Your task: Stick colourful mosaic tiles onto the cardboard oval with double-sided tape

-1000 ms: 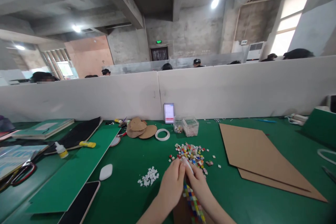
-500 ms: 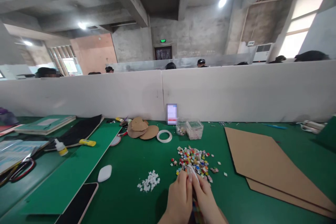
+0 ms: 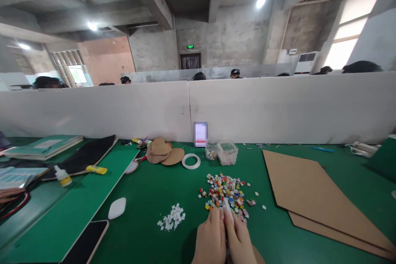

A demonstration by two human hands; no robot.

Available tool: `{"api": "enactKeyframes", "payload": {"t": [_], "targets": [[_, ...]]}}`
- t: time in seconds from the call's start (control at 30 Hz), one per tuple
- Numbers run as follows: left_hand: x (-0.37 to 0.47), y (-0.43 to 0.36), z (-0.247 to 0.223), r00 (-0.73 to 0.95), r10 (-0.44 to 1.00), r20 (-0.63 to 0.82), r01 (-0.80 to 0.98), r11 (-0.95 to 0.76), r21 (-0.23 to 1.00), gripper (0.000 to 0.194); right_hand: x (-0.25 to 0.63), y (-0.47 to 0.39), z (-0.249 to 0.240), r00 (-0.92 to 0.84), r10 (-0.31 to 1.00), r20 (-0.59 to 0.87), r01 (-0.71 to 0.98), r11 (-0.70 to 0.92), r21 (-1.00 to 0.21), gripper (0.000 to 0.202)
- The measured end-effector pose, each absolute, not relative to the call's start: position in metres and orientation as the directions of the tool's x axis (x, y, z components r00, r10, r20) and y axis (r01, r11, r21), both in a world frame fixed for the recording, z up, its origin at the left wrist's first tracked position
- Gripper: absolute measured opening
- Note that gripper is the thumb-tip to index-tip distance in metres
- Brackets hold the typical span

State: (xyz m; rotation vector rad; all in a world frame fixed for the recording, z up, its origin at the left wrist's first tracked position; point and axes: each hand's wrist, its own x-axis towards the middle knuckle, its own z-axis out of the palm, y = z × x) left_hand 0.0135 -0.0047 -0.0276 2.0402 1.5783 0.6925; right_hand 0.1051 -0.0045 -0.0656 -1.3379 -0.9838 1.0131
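Observation:
Both of my hands are pressed together at the table's front edge. My left hand (image 3: 210, 234) is closed, its fingertips against the right hand; whatever it grips is hidden. Between the fingertips of my right hand (image 3: 239, 237) a slim white piece (image 3: 228, 209) sticks up; its kind is unclear. Just beyond the fingers lies a loose heap of small mosaic tiles (image 3: 227, 187) in many colours. To the left sits a smaller pile of white square tiles (image 3: 172, 217).
Clear plastic boxes (image 3: 228, 152), a propped phone (image 3: 200, 134), a white ring-shaped roll (image 3: 191, 161) and cardboard discs (image 3: 172, 156) stand along the back. Cardboard sheets (image 3: 312, 185) lie right. Leftward are a green board (image 3: 77, 210), a glue bottle (image 3: 63, 176) and a co-worker's hand (image 3: 11, 194).
The view has shifted slightly, moving the table's contents leftward. My hands stay together around the white piece. At the far left, a co-worker's hand has appeared by the red-handled scissors.

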Motion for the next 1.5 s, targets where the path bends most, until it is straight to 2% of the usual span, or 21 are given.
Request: {"api": "enactKeyframes", "payload": {"t": [0.13, 0.37, 0.6, 0.77, 0.9, 1.0, 1.1, 1.3, 1.5], "targets": [[0.013, -0.005, -0.028, 0.246, 0.962, 0.12, 0.67, -0.258, 0.696, 0.03, 0.111, 0.0, -0.075, 0.276, 0.961, -0.018, -0.038, -0.007, -0.999, 0.062], [0.015, -0.007, -0.022, 0.19, 0.981, -0.037, 0.546, -0.074, 0.835, 0.031, 0.111, -0.002, -0.072, 0.36, 0.931, -0.066, -0.059, -0.048, -0.997, 0.057], [0.013, -0.006, -0.019, 0.173, 0.98, -0.098, 0.489, 0.0, 0.872, 0.036, 0.107, -0.005, -0.076, 0.332, 0.943, 0.018, -0.025, 0.028, -0.999, 0.05], [0.01, -0.005, -0.034, 0.138, 0.98, -0.143, 0.318, 0.093, 0.943, 0.044, 0.109, -0.008, -0.075, 0.357, 0.932, 0.063, 0.012, 0.063, -0.998, 0.047], [0.013, -0.007, -0.032, 0.195, 0.976, -0.093, 0.173, 0.059, 0.983, 0.036, 0.109, -0.013, -0.057, 0.271, 0.962, 0.027, -0.03, 0.036, -0.999, 0.043], [0.016, -0.007, -0.027, 0.206, 0.978, -0.024, 0.218, -0.022, 0.976, 0.029, 0.108, -0.012, -0.045, 0.319, 0.946, -0.057, -0.08, -0.033, -0.996, 0.042], [0.017, -0.008, -0.027, 0.212, 0.977, 0.028, 0.298, -0.092, 0.95, 0.026, 0.108, -0.011, -0.041, 0.266, 0.961, -0.073, -0.102, -0.047, -0.994, 0.042], [0.017, -0.009, -0.027, 0.214, 0.977, 0.025, 0.367, -0.104, 0.924, 0.024, 0.11, -0.013, -0.046, 0.299, 0.946, -0.124, -0.144, -0.083, -0.986, 0.042], [0.017, -0.011, -0.024, 0.21, 0.978, 0.003, 0.408, -0.091, 0.909, 0.023, 0.11, -0.016, -0.042, 0.238, 0.971, -0.023, -0.071, -0.006, -0.997, 0.04]]}}
